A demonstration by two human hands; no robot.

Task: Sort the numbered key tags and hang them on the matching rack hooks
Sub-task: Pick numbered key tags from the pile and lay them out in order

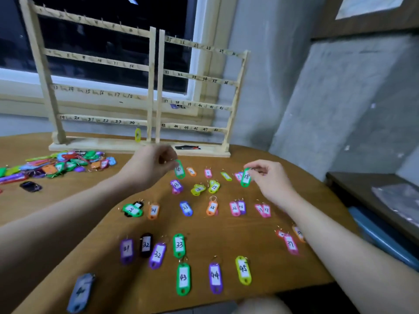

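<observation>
My left hand point(156, 163) pinches tag 16 point(179, 169) by its ring end, so the green tag hangs free just above the table point(226, 245). My right hand point(268, 177) pinches tag 18 point(246, 177) the same way, label toward me. Holding both by the top keeps the numbers readable and, I judge, the rings ready for the hooks.

Below and between my hands the sorted tags point(188, 208) lie in rough rows, low numbers far, high numbers near: 21, 23 and 25 in the middle, 31, 32, 33 nearer, then 43, 44, 45 nearest me. That order mirrors the rack point(154, 87), which I take to be why they are laid so. An unsorted pile point(63, 164) sits far left, well apart from the rows.

The rack stands at the far edge of the table, two wooden frames side by side with numbered rails. Hooks 16 and 18 are on the left frame's third rail. One yellow tag point(137, 134) hangs near hook 24; nearly all the other hooks look bare.

The table is brown wood with a curved right edge. Behind are a dark window point(102, 46) and a grey wall point(294, 87).
</observation>
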